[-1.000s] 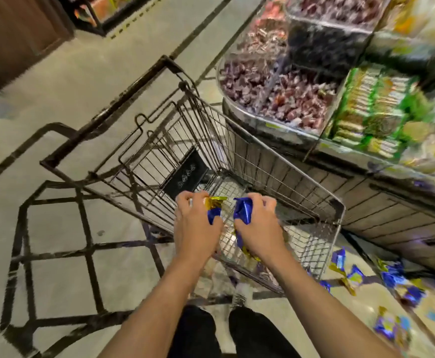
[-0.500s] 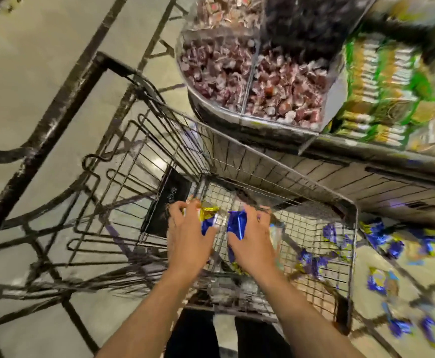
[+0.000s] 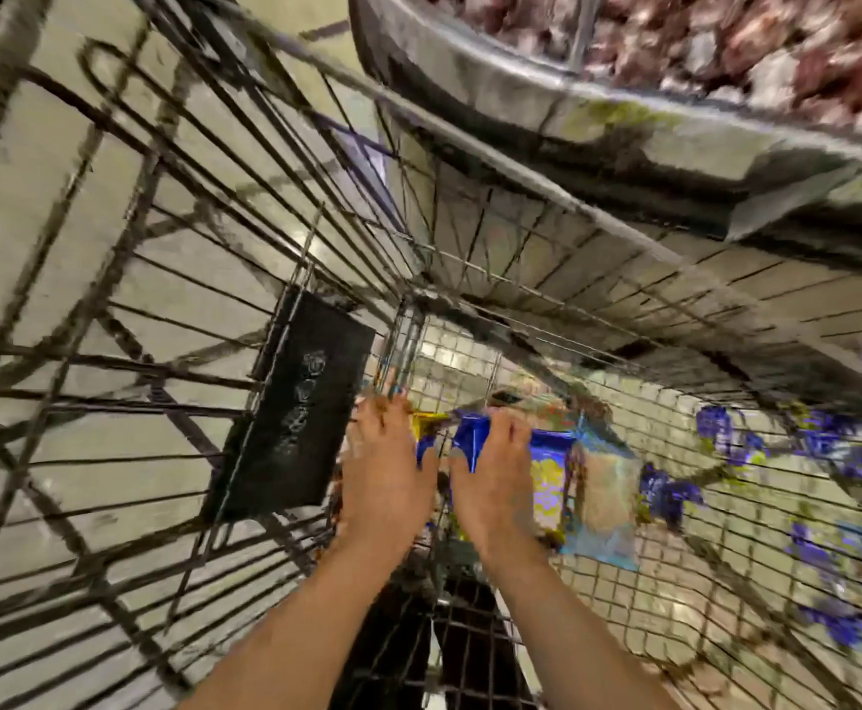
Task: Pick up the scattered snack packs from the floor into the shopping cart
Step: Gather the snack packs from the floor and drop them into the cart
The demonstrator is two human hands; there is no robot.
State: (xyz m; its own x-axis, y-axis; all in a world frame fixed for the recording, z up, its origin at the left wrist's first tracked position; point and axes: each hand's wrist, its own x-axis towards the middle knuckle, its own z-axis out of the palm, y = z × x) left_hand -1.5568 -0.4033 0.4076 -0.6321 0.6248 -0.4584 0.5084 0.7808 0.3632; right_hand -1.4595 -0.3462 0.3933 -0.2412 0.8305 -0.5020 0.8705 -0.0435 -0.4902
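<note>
Both my hands reach down inside the wire shopping cart (image 3: pixel 639 238), close to its mesh bottom. My left hand (image 3: pixel 383 479) is closed on a blue and yellow snack pack (image 3: pixel 426 427). Beside it, my right hand (image 3: pixel 490 484) grips another blue and yellow snack pack (image 3: pixel 472 438). More packs (image 3: pixel 552 484) lie against the cart's bottom just right of my right hand. Through the cart's right wall, several blue packs (image 3: pixel 828 443) show scattered on the floor. The picture is blurred by motion.
A black plate (image 3: pixel 295 407) hangs on the cart's folding seat panel, left of my hands. A display bin of wrapped candies (image 3: pixel 726 53) overhangs the cart's far side at the top right. Pale tiled floor (image 3: pixel 50 279) lies to the left.
My view and both hands have dropped deeper into the cart, each still holding its pack. The cart now fills the frame and the candy bin is much closer.
</note>
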